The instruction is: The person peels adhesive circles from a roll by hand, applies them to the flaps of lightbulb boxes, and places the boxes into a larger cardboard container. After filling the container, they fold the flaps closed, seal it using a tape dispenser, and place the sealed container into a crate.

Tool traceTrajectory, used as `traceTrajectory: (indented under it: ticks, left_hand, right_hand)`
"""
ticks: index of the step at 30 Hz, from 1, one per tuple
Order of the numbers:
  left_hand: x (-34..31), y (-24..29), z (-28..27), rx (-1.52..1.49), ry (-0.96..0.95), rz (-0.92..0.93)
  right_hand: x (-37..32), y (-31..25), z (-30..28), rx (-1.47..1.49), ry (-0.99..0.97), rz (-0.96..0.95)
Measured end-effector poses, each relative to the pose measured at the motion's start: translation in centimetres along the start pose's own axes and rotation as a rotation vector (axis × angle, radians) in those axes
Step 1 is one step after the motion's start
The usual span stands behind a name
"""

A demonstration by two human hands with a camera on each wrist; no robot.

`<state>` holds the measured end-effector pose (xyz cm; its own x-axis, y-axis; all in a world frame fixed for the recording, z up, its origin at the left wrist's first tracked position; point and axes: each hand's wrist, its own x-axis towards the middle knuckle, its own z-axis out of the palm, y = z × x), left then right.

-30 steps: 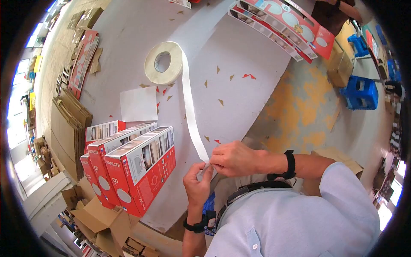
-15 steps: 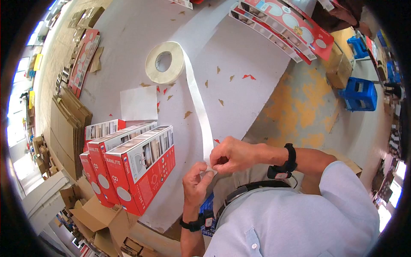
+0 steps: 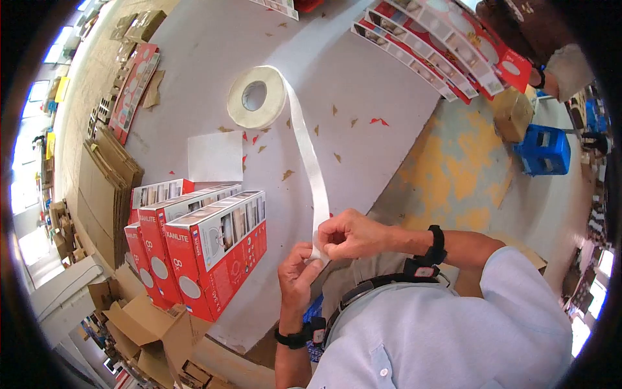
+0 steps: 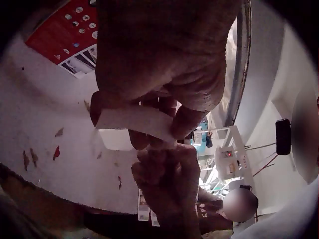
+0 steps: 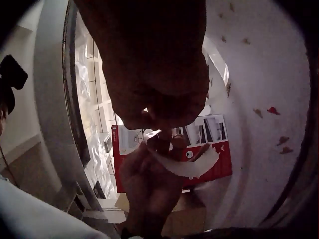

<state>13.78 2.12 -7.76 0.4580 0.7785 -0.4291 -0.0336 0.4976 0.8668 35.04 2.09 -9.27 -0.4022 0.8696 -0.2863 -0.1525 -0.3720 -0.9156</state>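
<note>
A roll of white tape [image 3: 256, 97] lies flat on the table, and its loose strip [image 3: 309, 162] runs down to both hands at the near edge. The left hand [image 3: 298, 275] pinches the strip's end between thumb and fingers. Close against it, the right hand [image 3: 353, 235] pinches the strip too, its fingers curled. In the left wrist view the strip [image 4: 137, 122] crosses under the left hand [image 4: 159, 64], beside the right hand [image 4: 167, 174]. The right wrist view shows the strip [image 5: 192, 163] curving away from the fingertips, which are dark there.
Red and white boxes [image 3: 227, 253] stand left of the hands, with a white sheet [image 3: 215, 157] behind them. Flattened cartons [image 3: 107, 194] lean at the left. More printed boxes [image 3: 421, 55] lie at the far right edge. Small scraps dot the table; a blue stool [image 3: 544, 150] is on the floor.
The strip between roll and hands has shifted slightly right. The right hand has turned a little and stays at the strip's end. Another person's arm at the upper right has moved.
</note>
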Motion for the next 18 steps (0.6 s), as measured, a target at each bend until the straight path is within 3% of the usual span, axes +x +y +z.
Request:
traceTrajectory:
  ticks: [4, 7, 13, 18]
  left_hand:
    - [-0.3, -0.7, -0.6, -0.032, 0.033, 0.037]
    - [-0.6, -1.1, -1.0, -0.04, 0.057, 0.035]
    - [-0.9, -0.2, -0.2, -0.076, 0.136, -0.001]
    - [-1.2, -0.7, -0.4, -0.117, 0.186, -0.002]
  right_hand:
    - [-0.1, 0.7, -0.7, 0.085, 0.073, 0.015]
    - [-0.6, 0.1, -1.6, 0.277, 0.059, 0.184]
    - [-0.8, -0.5, -2.2, 0.432, 0.051, 0.157]
    - [-1.2, -1.2, 0.1, -0.16, 0.158, -0.119]
